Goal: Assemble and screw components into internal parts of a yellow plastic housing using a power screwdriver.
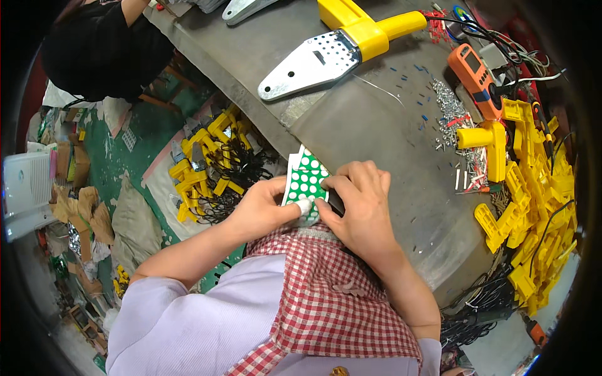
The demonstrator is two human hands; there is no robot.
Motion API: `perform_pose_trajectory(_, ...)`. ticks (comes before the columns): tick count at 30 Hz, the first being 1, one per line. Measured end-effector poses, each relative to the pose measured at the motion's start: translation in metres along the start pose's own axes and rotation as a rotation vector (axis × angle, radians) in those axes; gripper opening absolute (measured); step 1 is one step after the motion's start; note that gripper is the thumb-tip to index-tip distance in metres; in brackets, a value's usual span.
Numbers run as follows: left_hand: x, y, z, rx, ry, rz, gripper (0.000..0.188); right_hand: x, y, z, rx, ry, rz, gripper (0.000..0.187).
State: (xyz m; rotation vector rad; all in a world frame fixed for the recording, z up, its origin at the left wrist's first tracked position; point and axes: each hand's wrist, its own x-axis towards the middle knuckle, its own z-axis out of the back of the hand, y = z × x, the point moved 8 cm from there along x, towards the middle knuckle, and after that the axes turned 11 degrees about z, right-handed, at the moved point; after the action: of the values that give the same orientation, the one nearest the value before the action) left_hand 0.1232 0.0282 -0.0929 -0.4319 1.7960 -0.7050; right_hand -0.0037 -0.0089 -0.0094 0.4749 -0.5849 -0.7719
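Note:
Close to my body, at the table's near edge, is a green sheet with rows of white round dots (306,177), like a sticker sheet. My left hand (273,203) grips its left side, with a white covering on the thumb tip lying over the lower dots. Thumb and forefinger of my right hand (360,203) are closed on the sheet's right edge; whether a single dot is between them I cannot tell. Farther off on the table lies a pipe welding iron (367,37) with a yellow handle and a flat, holed metal plate.
The grey metal table (401,175) bears an orange handheld meter (475,78), loose screws (448,113) and a heap of yellow plastic housings (533,219) at right. More yellow tools with black cords (213,156) lie below its left edge. A person in black (103,50) is at far left.

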Motion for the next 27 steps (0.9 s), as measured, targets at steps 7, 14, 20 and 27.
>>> perform_pose_trajectory(7, -0.007, -0.033, 0.001, 0.388, -0.217, -0.425, 0.029, 0.002, -0.006, 0.002, 0.031, 0.024, -0.012, 0.018)
perform_pose_trajectory(14, -0.008, -0.041, -0.005, 0.402, -0.242, -0.497, 0.027, 0.003, -0.002, 0.003, -0.002, 0.033, 0.045, 0.013)
perform_pose_trajectory(20, -0.012, -0.046, -0.009, 0.473, -0.335, -0.592, 0.029, 0.002, -0.006, 0.004, 0.006, 0.041, 0.012, 0.009)
perform_pose_trajectory(27, -0.012, -0.044, -0.008, 0.527, -0.370, -0.646, 0.031, 0.004, -0.007, 0.006, 0.030, 0.032, 0.024, 0.010)
